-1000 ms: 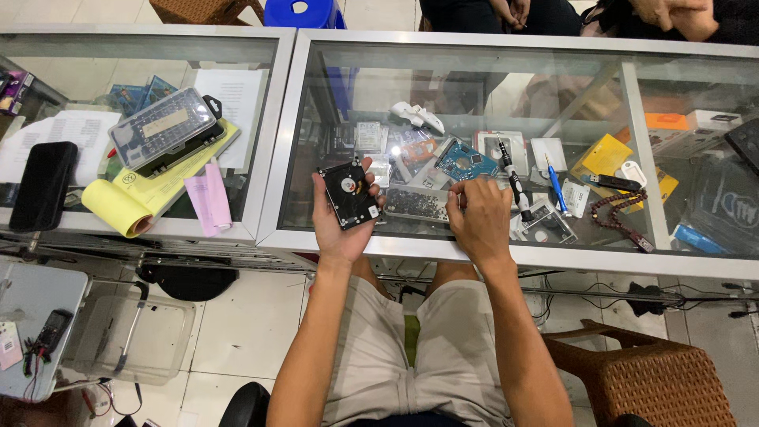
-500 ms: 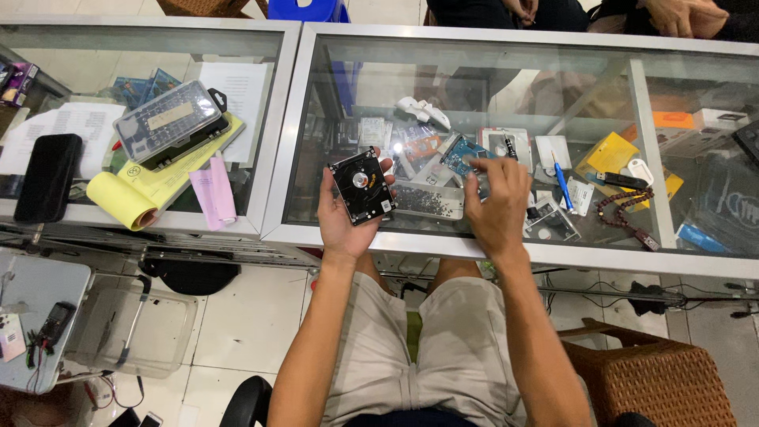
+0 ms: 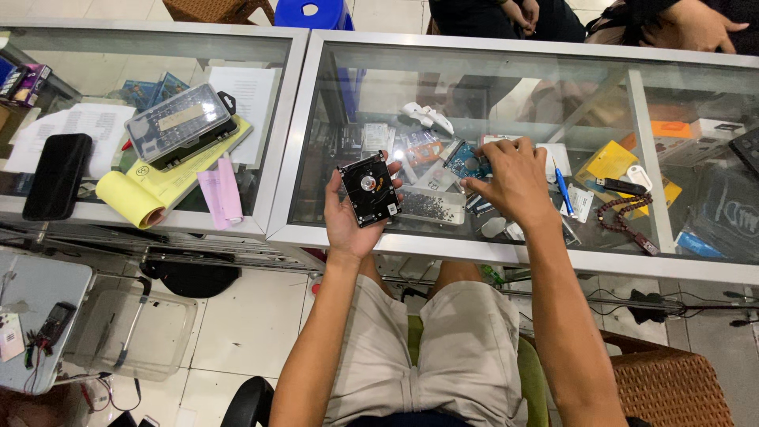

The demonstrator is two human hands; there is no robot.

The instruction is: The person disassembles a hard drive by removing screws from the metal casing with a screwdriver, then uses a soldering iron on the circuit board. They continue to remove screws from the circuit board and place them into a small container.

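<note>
Head view, items logged against the glass display counter (image 3: 474, 241). My left hand (image 3: 350, 221): fingers curled around a small hard drive (image 3: 369, 190), a flat black rectangular slab with a silver round hub, held just above the counter's near aluminium edge. My right hand (image 3: 512, 178): fingers bent, tips pressed on the glass top, right of the drive. Blue-handled screwdriver (image 3: 562, 188): on the glass, just right of that hand. Clear plastic screwdriver-bit case (image 3: 180, 125): far left, on yellow paper.
</note>
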